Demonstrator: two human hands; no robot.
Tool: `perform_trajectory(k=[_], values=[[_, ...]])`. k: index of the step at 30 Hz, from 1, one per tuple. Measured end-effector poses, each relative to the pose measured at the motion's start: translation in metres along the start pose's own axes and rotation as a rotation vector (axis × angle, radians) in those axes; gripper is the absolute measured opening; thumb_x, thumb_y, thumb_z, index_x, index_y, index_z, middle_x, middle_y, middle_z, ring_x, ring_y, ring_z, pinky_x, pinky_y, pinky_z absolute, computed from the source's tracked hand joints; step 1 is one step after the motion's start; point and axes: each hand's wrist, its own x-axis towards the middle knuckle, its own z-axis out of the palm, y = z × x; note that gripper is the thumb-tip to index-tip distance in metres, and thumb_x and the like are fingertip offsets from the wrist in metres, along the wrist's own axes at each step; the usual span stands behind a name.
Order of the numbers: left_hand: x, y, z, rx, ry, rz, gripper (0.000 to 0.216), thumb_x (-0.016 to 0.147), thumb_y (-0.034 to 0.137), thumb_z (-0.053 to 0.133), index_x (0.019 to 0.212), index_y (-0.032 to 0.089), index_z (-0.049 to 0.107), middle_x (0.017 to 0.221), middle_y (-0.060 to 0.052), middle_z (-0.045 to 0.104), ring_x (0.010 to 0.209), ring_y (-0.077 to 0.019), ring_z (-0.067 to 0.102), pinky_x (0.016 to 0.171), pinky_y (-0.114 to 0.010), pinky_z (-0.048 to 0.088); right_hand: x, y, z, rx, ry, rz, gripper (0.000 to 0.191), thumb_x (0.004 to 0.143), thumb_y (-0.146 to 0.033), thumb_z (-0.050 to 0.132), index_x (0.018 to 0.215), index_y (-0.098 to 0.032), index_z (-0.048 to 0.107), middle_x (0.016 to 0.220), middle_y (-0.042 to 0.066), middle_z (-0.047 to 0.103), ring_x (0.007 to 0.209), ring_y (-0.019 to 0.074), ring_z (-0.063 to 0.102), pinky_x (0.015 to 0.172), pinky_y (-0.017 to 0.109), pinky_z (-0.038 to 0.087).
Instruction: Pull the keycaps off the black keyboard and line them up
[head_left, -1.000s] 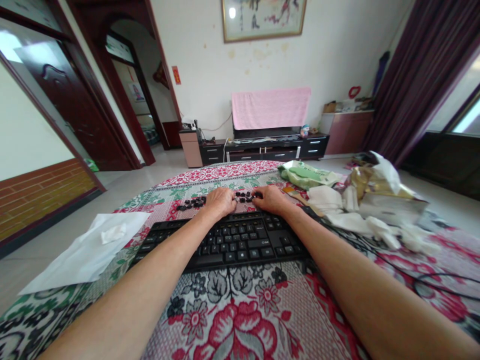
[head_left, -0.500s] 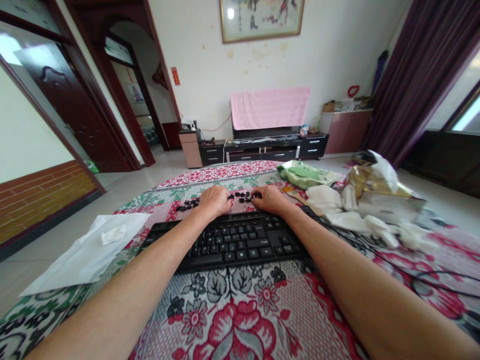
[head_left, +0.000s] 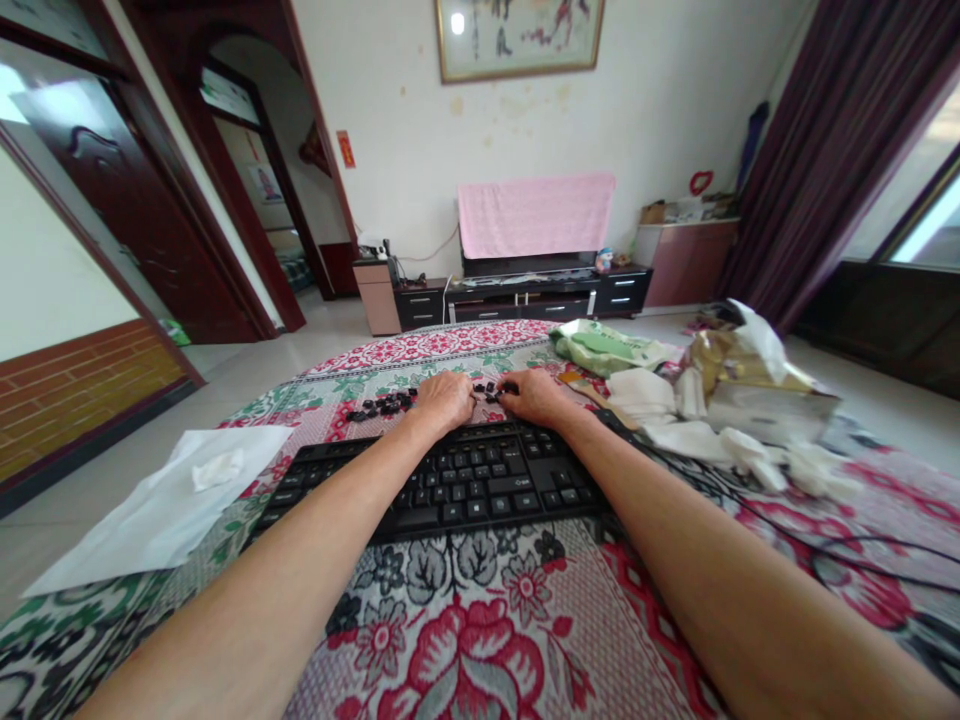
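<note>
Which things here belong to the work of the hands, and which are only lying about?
In use: black keyboard, loose keycaps, left hand, right hand.
Lying about: white paper sheet, green packet, crumpled tissues, gold bag.

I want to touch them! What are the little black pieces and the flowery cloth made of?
The little black pieces look like matte hard plastic: small moulded caps like those on the keyboard. The flowery cloth seems woven fabric: a fine grid texture shows.

No legible text, keyboard [head_left: 450,480] key legends too small (white specks), wall sign [head_left: 345,148] blurred
</note>
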Motion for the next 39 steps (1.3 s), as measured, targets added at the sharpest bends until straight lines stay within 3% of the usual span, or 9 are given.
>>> perform_trajectory(k=[10,15,19,26,39], values=[[-0.002,-0.006,-0.008,0.065,-0.055,-0.082,0.029,0.071,0.034,0.053,0.093,0.024,0.07,0.093,-0.009,0.069,0.09,-0.0247,0.062,0.074,-0.031,0.049,0.0,-0.001,-0.001,-0.013,-0.003,0.013,0.023,0.075,-0.025,0.051,0.088,-0.019,0.069,0.081,0.006,0.07,0.072,0.0157,0.06,0.064,0.021,0.038],[-0.002,0.008,-0.008,0.019,0.043,0.021,0.033,0.077,0.04,0.046,0.1,0.029,0.068,0.095,-0.006,0.068,0.092,-0.0245,0.061,0.076,-0.033,0.048,0.0,-0.001,0.0,-0.029,0.001,-0.006,0.023,0.076,-0.025,0.05,0.087,-0.018,0.069,0.081,0.006,0.07,0.071,0.016,0.06,0.062,0.022,0.037],[0.001,0.017,-0.004,-0.041,0.029,0.037,0.031,0.077,0.038,0.047,0.102,0.036,0.066,0.094,-0.001,0.068,0.094,-0.0216,0.061,0.077,-0.031,0.048,0.001,-0.001,0.001,-0.045,-0.001,0.013,0.024,0.076,-0.026,0.05,0.088,-0.018,0.069,0.083,0.007,0.07,0.072,0.0167,0.06,0.062,0.022,0.038],[0.004,0.011,0.001,-0.05,0.028,-0.019,0.029,0.076,0.038,0.049,0.096,0.032,0.07,0.094,-0.003,0.069,0.092,-0.0232,0.061,0.077,-0.032,0.048,0.001,-0.002,-0.001,-0.026,0.007,0.087,0.024,0.074,-0.028,0.054,0.09,-0.021,0.07,0.081,0.005,0.07,0.072,0.017,0.061,0.06,0.022,0.038],[-0.003,-0.002,-0.005,-0.037,0.028,-0.034,0.03,0.072,0.036,0.051,0.093,0.028,0.07,0.093,-0.006,0.069,0.09,-0.0255,0.062,0.073,-0.033,0.049,0.007,0.0,0.004,-0.036,-0.021,0.064,0.022,0.071,-0.029,0.054,0.084,-0.021,0.07,0.075,0.004,0.069,0.068,0.016,0.059,0.057,0.023,0.035]])
